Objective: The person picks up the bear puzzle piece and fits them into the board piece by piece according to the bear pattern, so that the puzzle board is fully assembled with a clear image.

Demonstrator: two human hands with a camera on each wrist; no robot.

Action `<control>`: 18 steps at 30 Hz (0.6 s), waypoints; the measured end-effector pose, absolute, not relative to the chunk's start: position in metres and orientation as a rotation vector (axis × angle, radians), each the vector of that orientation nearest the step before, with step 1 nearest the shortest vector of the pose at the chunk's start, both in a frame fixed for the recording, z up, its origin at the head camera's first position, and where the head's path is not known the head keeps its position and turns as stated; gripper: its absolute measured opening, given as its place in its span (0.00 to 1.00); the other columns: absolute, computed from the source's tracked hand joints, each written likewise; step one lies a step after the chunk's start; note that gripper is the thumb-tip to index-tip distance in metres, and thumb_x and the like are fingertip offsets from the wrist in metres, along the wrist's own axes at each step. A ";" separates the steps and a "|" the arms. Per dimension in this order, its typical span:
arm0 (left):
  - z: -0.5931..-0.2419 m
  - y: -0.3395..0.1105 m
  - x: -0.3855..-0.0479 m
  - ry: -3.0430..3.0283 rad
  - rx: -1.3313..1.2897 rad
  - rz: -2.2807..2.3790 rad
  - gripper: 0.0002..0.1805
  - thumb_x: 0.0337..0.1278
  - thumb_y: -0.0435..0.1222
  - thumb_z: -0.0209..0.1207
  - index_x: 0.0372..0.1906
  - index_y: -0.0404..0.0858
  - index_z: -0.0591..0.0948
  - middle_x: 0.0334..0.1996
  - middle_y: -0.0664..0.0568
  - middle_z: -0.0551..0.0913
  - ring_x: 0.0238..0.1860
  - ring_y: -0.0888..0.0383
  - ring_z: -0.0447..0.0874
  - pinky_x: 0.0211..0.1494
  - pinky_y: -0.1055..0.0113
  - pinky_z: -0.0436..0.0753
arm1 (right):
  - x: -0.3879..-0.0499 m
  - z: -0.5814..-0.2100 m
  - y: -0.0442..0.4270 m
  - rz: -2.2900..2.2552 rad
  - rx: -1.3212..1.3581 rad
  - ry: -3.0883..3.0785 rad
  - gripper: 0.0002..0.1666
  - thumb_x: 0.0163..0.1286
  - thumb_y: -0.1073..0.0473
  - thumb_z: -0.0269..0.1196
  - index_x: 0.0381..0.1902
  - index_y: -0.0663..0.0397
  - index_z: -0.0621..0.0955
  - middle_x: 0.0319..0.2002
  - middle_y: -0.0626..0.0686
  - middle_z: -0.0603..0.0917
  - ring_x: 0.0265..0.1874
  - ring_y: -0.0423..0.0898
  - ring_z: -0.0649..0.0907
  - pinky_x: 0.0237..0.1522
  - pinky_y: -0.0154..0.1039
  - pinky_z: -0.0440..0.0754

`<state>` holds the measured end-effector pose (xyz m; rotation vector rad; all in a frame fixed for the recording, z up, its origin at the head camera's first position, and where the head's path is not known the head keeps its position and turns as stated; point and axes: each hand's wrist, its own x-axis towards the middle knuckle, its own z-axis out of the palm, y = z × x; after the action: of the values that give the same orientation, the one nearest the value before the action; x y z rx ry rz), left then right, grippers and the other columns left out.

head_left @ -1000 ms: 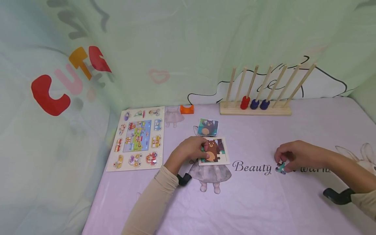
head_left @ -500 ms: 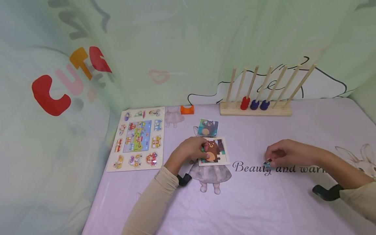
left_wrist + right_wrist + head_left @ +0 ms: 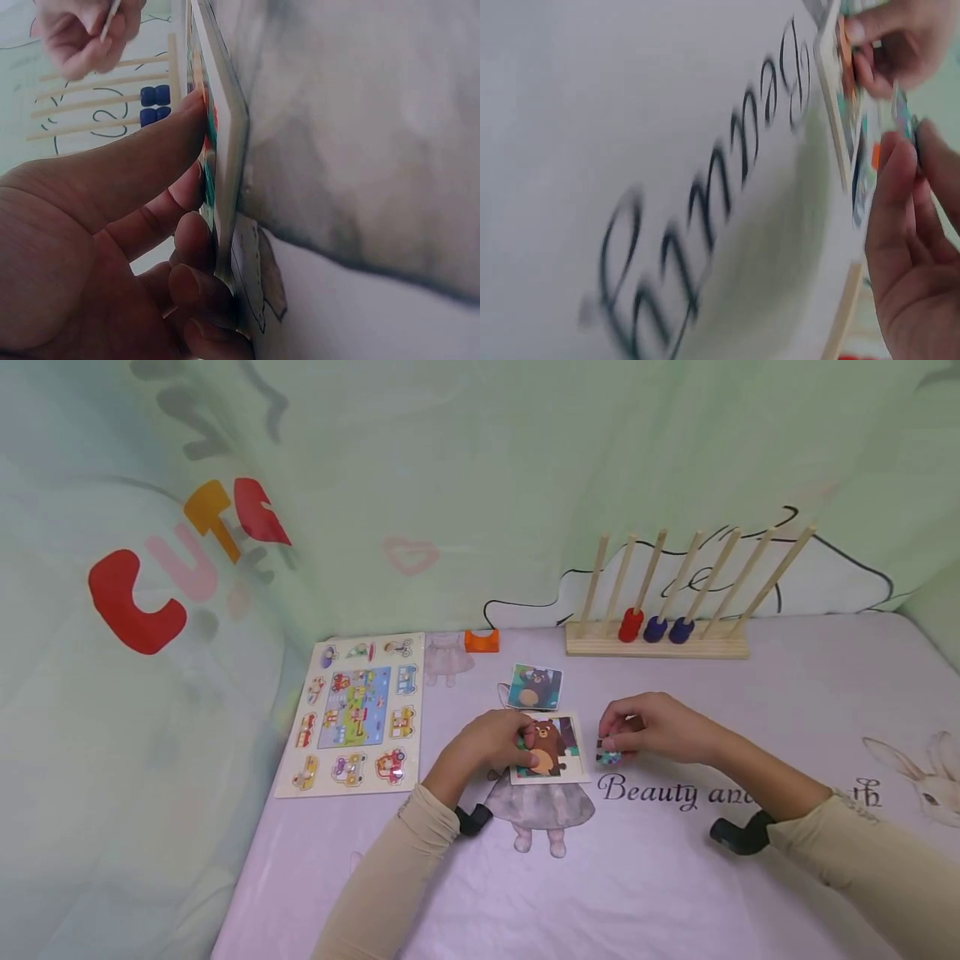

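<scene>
A small bear jigsaw puzzle in a pale frame lies on the table in the middle of the head view. My left hand holds it at its left side, thumb on the picture and curled fingers at the edge in the left wrist view. Just right of the frame, my right hand pinches a puzzle piece, teal with dark and white bits, between thumb and fingers above the cloth. In the right wrist view this piece is tilted and apart from the frame. Part of the picture is hidden by my left hand.
Behind the puzzle lies a bear picture card. A vehicle peg puzzle board is at the left, with an orange block near its top right. A wooden peg stand with red and blue beads stands at the back against the curtain.
My right hand has moved left across the table with the puzzle piece, from over the printed lettering to beside the bear puzzle. My left hand has stayed on the puzzle.
</scene>
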<state>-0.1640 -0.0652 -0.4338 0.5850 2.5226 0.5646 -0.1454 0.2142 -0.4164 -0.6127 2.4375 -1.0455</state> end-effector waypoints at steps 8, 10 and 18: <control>-0.434 -0.065 -0.165 2.514 0.592 0.561 0.13 0.57 0.46 0.73 0.31 0.50 0.78 0.26 0.58 0.77 0.33 0.59 0.77 0.33 0.68 0.70 | -0.147 -0.421 0.186 -1.061 -0.635 2.468 0.12 0.66 0.65 0.69 0.48 0.51 0.88 0.41 0.48 0.89 0.36 0.44 0.80 0.39 0.32 0.79; -0.433 -0.066 -0.164 2.513 0.588 0.567 0.13 0.57 0.46 0.73 0.31 0.50 0.78 0.26 0.58 0.76 0.33 0.59 0.77 0.33 0.68 0.70 | -0.147 -0.421 0.182 -1.066 -0.639 2.464 0.13 0.66 0.65 0.69 0.49 0.52 0.88 0.39 0.49 0.89 0.36 0.44 0.81 0.38 0.33 0.79; -0.434 -0.066 -0.164 2.521 0.597 0.585 0.13 0.56 0.45 0.73 0.30 0.49 0.79 0.25 0.58 0.76 0.33 0.59 0.76 0.34 0.68 0.70 | -0.145 -0.429 0.172 -1.080 -0.537 2.451 0.08 0.64 0.65 0.70 0.41 0.54 0.87 0.30 0.47 0.86 0.32 0.44 0.81 0.37 0.34 0.79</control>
<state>-0.1642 -0.0655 -0.4336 0.5965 2.5211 0.5850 -0.1453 0.1717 -0.4288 -0.5375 2.4507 -1.0800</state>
